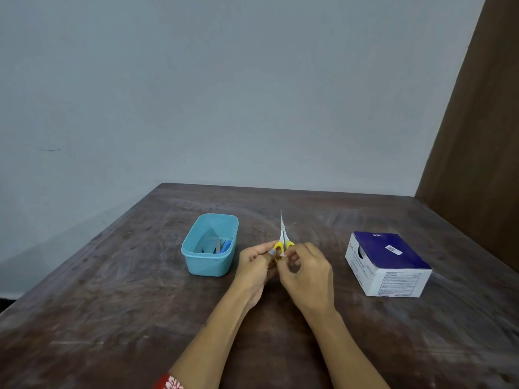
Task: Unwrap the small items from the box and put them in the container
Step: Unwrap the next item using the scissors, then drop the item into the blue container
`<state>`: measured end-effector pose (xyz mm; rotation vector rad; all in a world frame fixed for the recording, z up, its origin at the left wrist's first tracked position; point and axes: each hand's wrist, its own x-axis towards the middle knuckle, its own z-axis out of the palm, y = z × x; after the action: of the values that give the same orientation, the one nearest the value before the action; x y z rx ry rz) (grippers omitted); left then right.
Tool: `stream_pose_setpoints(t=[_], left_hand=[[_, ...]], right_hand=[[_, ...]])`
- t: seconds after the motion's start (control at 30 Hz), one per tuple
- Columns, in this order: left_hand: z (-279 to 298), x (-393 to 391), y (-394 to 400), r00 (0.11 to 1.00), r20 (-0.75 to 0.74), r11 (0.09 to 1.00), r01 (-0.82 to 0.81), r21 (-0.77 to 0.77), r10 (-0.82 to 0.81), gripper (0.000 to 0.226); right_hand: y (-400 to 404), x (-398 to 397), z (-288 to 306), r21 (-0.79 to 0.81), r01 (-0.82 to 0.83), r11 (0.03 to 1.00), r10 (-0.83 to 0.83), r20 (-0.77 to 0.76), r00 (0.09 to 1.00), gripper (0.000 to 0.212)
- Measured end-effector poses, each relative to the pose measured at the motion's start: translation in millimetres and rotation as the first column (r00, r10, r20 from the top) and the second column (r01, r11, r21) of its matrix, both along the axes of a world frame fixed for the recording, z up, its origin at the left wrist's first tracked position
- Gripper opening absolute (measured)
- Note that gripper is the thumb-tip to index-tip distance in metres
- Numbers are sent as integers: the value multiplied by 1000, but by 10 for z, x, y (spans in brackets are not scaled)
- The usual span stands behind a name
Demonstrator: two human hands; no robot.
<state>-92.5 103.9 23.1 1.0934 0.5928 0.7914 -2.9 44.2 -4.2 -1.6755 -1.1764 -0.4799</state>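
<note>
My left hand [254, 265] and my right hand [306, 273] meet over the middle of the table. Between their fingertips they pinch a small wrapped item [282, 256]. It shows a blue end at my left thumb and a pale wrapper at my right fingers, and the fingers hide most of it. The light blue plastic container [209, 266] stands to the left with several blue and grey pieces inside. The dark blue and white box [387, 262] sits to the right, its round opening facing left.
Scissors [283, 234] with yellow handles lie just beyond my fingers, blades pointing away; the handles are partly hidden. The dark wooden table [140, 318] ends at a grey wall behind and a brown panel on the right.
</note>
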Motion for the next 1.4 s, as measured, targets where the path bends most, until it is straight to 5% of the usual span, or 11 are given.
stream_pose_setpoints(t=[0.8,1.07,1.2,1.4], left_hand=[[-32,36,-39,998,-61,989,36,142,-28,25],[-70,47,-76,970,-227,933,158,324,-85,28],[-79,32,-26,952,-300,878,96,468,56,32],[-66,38,-63,950,-309,912,169,373,-50,31]], right_hand=[[22,27,24,77,91,993,-95,48,994,15],[-29,74,76,200,117,973,-78,-195,978,15],[-44,61,54,152,69,986,-39,-191,981,16],[-22,96,102,278,100,955,-39,-217,975,15]])
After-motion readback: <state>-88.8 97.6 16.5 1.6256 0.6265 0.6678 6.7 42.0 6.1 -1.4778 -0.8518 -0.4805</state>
